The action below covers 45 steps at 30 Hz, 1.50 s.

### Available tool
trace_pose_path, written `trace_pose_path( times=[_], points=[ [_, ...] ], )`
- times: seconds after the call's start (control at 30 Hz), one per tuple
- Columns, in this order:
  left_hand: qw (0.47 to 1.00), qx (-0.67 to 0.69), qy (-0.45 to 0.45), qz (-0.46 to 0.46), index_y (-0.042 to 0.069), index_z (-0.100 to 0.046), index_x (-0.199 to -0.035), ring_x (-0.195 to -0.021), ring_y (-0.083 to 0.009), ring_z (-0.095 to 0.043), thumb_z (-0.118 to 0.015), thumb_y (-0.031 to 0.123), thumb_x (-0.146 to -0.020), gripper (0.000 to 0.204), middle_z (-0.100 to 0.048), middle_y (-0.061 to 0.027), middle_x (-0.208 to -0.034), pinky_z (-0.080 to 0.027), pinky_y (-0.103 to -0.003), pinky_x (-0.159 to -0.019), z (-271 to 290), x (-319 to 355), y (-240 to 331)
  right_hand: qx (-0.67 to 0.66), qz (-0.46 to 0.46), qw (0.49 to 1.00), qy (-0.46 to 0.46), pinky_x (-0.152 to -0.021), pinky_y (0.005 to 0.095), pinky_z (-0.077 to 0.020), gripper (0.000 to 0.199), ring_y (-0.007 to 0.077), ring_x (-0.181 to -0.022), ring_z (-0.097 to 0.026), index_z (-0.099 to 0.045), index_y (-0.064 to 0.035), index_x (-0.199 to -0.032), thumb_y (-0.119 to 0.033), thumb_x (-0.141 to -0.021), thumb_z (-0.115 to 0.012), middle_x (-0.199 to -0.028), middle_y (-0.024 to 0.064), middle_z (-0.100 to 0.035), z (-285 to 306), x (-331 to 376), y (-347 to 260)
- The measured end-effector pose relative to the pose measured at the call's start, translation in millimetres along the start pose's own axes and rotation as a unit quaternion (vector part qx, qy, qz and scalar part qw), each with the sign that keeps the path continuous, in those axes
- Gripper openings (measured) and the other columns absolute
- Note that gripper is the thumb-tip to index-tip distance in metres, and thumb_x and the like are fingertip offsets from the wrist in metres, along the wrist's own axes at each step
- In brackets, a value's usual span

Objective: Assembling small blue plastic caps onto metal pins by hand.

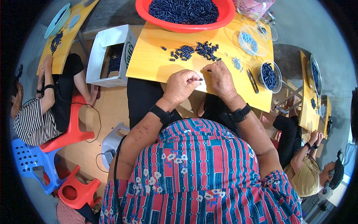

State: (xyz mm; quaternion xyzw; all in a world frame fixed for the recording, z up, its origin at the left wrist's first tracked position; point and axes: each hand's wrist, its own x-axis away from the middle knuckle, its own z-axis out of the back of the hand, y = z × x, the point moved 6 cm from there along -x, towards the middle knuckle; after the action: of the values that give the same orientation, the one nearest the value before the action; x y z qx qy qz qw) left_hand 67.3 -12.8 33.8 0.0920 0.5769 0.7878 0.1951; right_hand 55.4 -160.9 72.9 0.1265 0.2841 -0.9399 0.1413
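Note:
My left hand is at the near edge of the yellow table, its thumb and forefinger pinched on a small black plastic part. Just to the right, my right hand is also closed in a pinch; a dark speck shows at its fingertips, too small to name. Beyond both hands lie two loose piles of similar black parts. Right of the piles is a scatter of tiny silvery pieces. Dark tweezers lie to the right of my right hand.
A red basin heaped with black parts stands at the table's far side. Clear tubs hold small silvery pieces and black parts. At left are a white carton and plastic stools. Other people sit at neighbouring tables on both sides.

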Motion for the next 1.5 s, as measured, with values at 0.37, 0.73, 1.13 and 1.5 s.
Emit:
trace_pose_path(
  times=[0.37, 0.73, 1.13, 1.5],
  points=[
    [1.0, -0.029, -0.003, -0.011, 0.0, -0.068, -0.089, -0.068, -0.011, -0.06, -0.072, 0.009, -0.083, 0.012, -0.064, -0.0061, -0.079, -0.05, -0.026, -0.065, -0.2, -0.5, 1.4, -0.373, -0.222, 0.901, 0.004, -0.073, 0.0255, -0.0505, 0.018, 0.0134, -0.078, -0.063, -0.07, -0.0005, -0.104, -0.005, -0.088, -0.062, -0.093, 0.0057, -0.069, -6.7, 27.3, 25.1],
    [1.0, -0.018, 0.0, -0.025, 0.0, -0.069, -0.09, -0.068, -0.013, -0.06, -0.072, 0.008, -0.082, 0.012, -0.064, -0.0068, -0.077, -0.049, -0.026, -0.065, -0.1, 0.1, 3.0, -0.411, -0.268, 0.871, -0.026, -0.068, 0.0223, -0.0495, 0.017, 0.0074, -0.071, -0.058, -0.07, 0.0017, -0.104, -0.004, -0.09, -0.063, -0.085, 0.002, -0.068, -18.3, 31.0, 24.0],
    [1.0, -0.018, 0.002, -0.019, 0.0, -0.07, -0.091, -0.068, -0.0135, -0.061, -0.072, 0.007, -0.082, 0.013, -0.065, -0.0073, -0.078, -0.049, -0.026, -0.065, -1.5, -0.3, -2.1, -0.432, -0.283, 0.857, -0.019, -0.072, 0.0216, -0.0505, 0.017, 0.0076, -0.076, -0.06, -0.07, 0.0025, -0.104, -0.004, -0.09, -0.062, -0.088, 0.0028, -0.069, -21.7, 32.1, 24.3],
    [0.999, -0.028, 0.003, -0.04, 0.0, -0.07, -0.092, -0.069, -0.0167, -0.061, -0.069, 0.01, -0.084, 0.013, -0.064, -0.0087, -0.078, -0.048, -0.029, -0.065, -0.2, -0.2, 2.1, -0.441, -0.29, 0.849, -0.017, -0.074, 0.0225, -0.0519, 0.017, 0.0085, -0.078, -0.062, -0.07, 0.0021, -0.104, -0.002, -0.09, -0.063, -0.091, 0.0036, -0.07, -22.2, 33.3, 25.2]
  ],
)
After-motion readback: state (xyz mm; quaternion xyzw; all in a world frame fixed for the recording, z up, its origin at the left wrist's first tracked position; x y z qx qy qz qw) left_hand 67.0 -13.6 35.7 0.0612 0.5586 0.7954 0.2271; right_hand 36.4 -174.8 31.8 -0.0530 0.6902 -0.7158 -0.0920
